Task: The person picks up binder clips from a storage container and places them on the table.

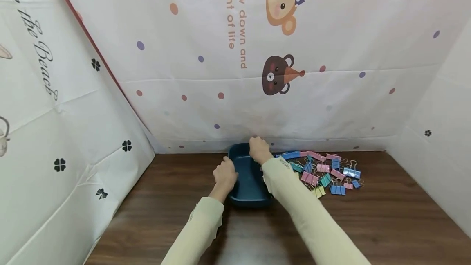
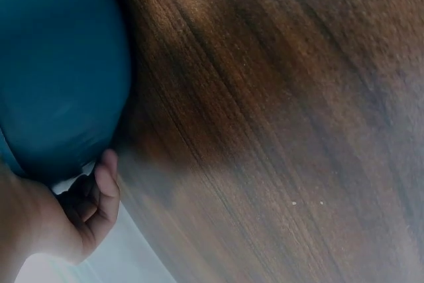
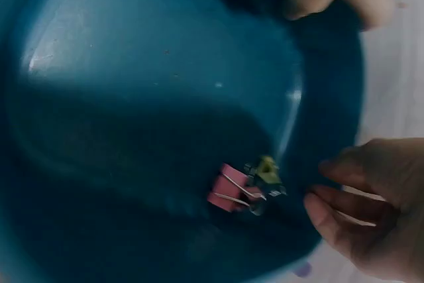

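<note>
A dark blue plastic tub [image 1: 250, 179] stands at the back of the table, between both hands. My left hand [image 1: 225, 174] grips its left rim. In the left wrist view the left hand [image 2: 86, 217] has its fingers bent at the tub's outer wall [image 2: 66, 84]. My right hand [image 1: 259, 149] holds the right rim near the far corner. Seen from the right wrist, the right hand [image 3: 371, 207] has its fingertips at the rim. A pink binder clip [image 3: 228, 189] and a yellow binder clip [image 3: 268, 170] lie inside; the right hand and forearm hide that side from the head camera.
Several pink, blue, green and yellow binder clips [image 1: 324, 171] lie heaped on the brown wooden table [image 1: 162, 216], right of the tub. A printed white cloth [image 1: 206, 113] hangs right behind the tub, with more cloth [image 1: 73, 175] along the left side.
</note>
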`<action>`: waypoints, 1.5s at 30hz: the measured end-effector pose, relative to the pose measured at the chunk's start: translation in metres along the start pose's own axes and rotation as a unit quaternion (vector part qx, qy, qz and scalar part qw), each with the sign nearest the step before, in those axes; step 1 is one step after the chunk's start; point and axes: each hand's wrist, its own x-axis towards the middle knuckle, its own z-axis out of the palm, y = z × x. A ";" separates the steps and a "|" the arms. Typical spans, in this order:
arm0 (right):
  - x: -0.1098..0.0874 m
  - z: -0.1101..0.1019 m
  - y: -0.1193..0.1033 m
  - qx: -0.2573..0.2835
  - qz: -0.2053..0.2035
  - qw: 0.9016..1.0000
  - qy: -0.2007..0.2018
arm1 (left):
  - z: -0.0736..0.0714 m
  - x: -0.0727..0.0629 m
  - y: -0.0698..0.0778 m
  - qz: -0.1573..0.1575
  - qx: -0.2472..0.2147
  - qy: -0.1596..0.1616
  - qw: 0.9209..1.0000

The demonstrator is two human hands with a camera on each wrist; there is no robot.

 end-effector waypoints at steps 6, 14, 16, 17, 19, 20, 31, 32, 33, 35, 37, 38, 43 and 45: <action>0.009 0.028 -0.002 -0.035 0.035 0.998 -0.028 | 0.003 -0.006 0.001 0.000 0.004 0.005 1.000; 0.006 0.029 -0.018 -0.037 0.019 0.998 -0.039 | 0.001 0.001 0.002 -0.002 0.012 0.000 1.000; 0.014 0.031 -0.019 -0.025 0.019 0.998 -0.057 | 0.000 0.003 0.001 -0.007 0.011 0.000 1.000; 0.019 0.035 -0.017 -0.020 0.021 0.997 -0.067 | 0.000 0.003 0.002 -0.009 0.010 -0.001 1.000; 0.019 0.032 -0.018 -0.018 0.023 0.996 -0.088 | 0.000 0.003 0.002 -0.010 0.007 -0.001 1.000; 0.019 0.032 -0.019 -0.018 0.024 0.994 -0.101 | 0.000 0.003 0.003 -0.010 0.005 -0.003 1.000; 0.004 0.023 -0.016 -0.039 0.016 0.979 -0.200 | -0.002 0.004 0.000 -0.010 -0.012 -0.015 1.000; 0.001 0.021 -0.016 -0.037 0.015 0.977 -0.207 | -0.003 0.003 -0.001 -0.010 -0.013 -0.016 1.000; -0.001 0.019 -0.015 -0.039 0.014 0.975 -0.217 | -0.003 0.003 -0.001 -0.010 -0.012 -0.017 1.000; -0.006 0.014 -0.015 -0.054 0.005 0.971 -0.233 | -0.005 0.004 -0.002 -0.009 -0.015 -0.018 1.000; -0.011 0.010 -0.016 -0.086 -0.013 0.967 -0.239 | -0.006 0.005 -0.002 -0.006 -0.016 -0.017 1.000; -0.014 0.008 -0.017 -0.102 -0.021 0.966 -0.238 | -0.007 0.006 -0.002 -0.005 -0.015 -0.016 1.000; -0.028 0.006 -0.022 -0.164 -0.056 0.962 -0.213 | -0.004 0.007 -0.002 -0.003 -0.014 -0.019 1.000; -0.032 0.007 -0.023 -0.183 -0.068 0.960 -0.202 | -0.001 0.007 -0.003 0.002 -0.017 -0.022 1.000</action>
